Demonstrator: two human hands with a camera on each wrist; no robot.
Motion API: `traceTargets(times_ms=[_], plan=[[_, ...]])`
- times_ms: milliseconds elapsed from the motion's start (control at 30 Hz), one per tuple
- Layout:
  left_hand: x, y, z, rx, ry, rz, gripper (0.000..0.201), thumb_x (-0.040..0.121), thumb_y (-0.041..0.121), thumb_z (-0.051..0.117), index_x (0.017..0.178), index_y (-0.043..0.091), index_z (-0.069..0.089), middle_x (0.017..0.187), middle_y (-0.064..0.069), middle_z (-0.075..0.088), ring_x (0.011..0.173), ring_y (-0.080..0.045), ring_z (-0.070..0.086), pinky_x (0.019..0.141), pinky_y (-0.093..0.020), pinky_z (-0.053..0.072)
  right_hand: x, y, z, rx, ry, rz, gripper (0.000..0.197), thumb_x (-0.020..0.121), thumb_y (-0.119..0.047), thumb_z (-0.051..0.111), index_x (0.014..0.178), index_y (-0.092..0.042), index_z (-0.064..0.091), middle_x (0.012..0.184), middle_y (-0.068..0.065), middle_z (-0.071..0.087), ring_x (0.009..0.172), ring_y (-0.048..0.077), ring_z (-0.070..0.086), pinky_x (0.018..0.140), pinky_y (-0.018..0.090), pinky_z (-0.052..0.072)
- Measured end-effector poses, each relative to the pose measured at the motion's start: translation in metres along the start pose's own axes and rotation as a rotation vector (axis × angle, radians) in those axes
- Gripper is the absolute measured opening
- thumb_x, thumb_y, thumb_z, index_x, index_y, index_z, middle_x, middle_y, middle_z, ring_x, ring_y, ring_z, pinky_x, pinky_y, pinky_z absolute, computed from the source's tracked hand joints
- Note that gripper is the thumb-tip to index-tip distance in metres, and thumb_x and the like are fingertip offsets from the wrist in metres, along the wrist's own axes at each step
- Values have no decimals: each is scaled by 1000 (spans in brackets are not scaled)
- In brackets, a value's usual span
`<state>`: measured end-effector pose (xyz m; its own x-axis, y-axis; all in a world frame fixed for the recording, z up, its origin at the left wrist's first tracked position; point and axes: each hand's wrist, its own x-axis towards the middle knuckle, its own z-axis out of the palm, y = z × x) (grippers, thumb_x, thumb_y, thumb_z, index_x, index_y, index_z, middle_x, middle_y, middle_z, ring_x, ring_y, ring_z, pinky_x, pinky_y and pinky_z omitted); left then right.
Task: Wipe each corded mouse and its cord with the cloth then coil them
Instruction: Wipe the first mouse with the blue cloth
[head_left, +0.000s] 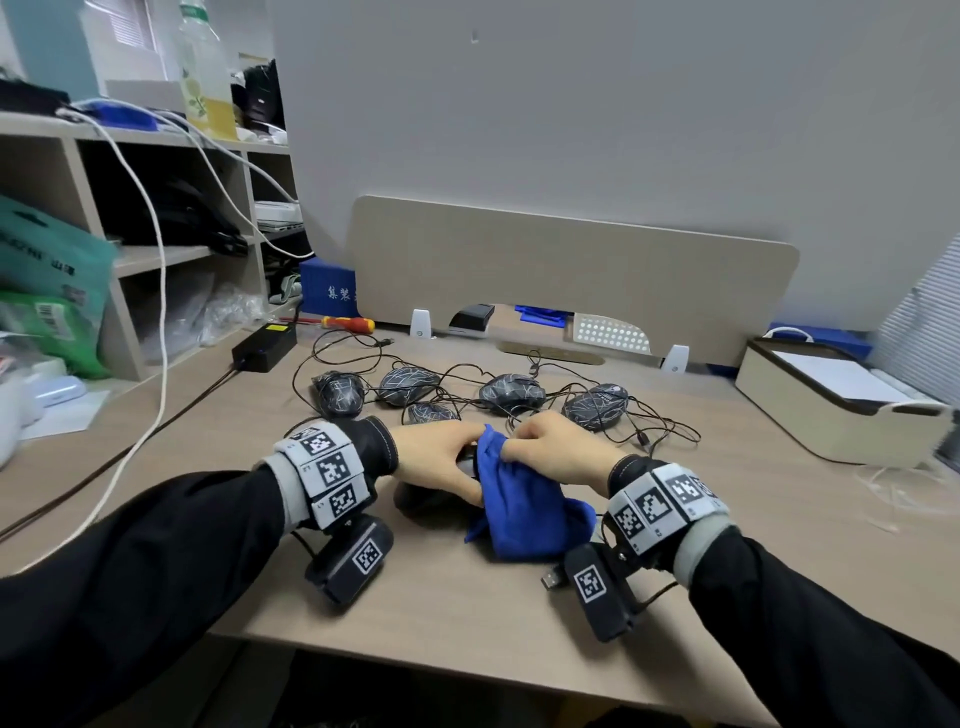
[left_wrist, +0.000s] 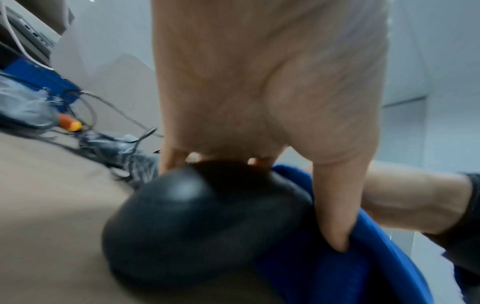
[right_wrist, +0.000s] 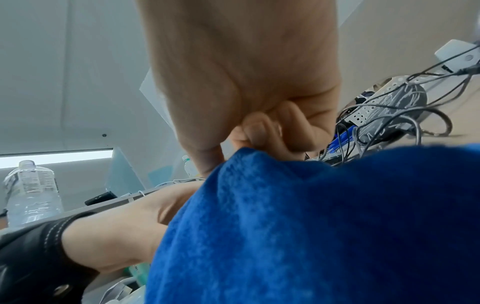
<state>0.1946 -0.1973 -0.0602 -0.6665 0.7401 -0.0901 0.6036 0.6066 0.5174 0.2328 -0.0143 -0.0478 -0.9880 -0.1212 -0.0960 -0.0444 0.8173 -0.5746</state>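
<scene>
A plain black mouse (head_left: 423, 501) (left_wrist: 197, 222) lies on the desk under my left hand (head_left: 441, 457), whose fingers and thumb (left_wrist: 335, 216) curl over it and grip it. My right hand (head_left: 558, 452) pinches the top of the blue cloth (head_left: 519, 499) (right_wrist: 311, 226) between curled fingers (right_wrist: 257, 131), right beside the mouse's front. The cloth drapes down over the mouse's right side. The mouse's cord is hidden under hands and cloth; a USB plug (head_left: 555, 579) lies near my right wrist. Several patterned corded mice (head_left: 511, 392) with tangled cords lie behind.
A black power brick (head_left: 265, 345) and a red-yellow screwdriver (head_left: 348, 323) lie at the back left. A beige divider panel (head_left: 571, 270) closes the desk's far side. A white box (head_left: 836, 400) stands at the right. Shelves (head_left: 130, 254) with bags stand left.
</scene>
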Motion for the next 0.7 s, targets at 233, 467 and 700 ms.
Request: traceTargets(times_ms=[233,467,700], plan=[[-3,-8,-6,97,-64,-10,53,76,28,81,123,25,56,117,10,61,107,-9,55,93,-25,42,1,10,2,-43,-107,-67,24,90,-23,63,78,-2,67,70,1,55,63,12,47,59,26,37],[-18,-20,-34,255,-119,-278,49,79,24,81,121,21,55,112,7,52,103,-14,50,70,-21,39,0,29,-9,-2,-73,-60,28,90,-25,68,65,-17,58,66,0,51,61,13,45,56,27,38],[-15,-14,-34,361,-214,-391,45,76,34,83,113,22,59,107,4,57,98,-16,55,72,-24,43,8,21,1,21,-73,-50,23,87,-27,68,69,-16,60,65,-1,50,59,13,44,56,27,36]])
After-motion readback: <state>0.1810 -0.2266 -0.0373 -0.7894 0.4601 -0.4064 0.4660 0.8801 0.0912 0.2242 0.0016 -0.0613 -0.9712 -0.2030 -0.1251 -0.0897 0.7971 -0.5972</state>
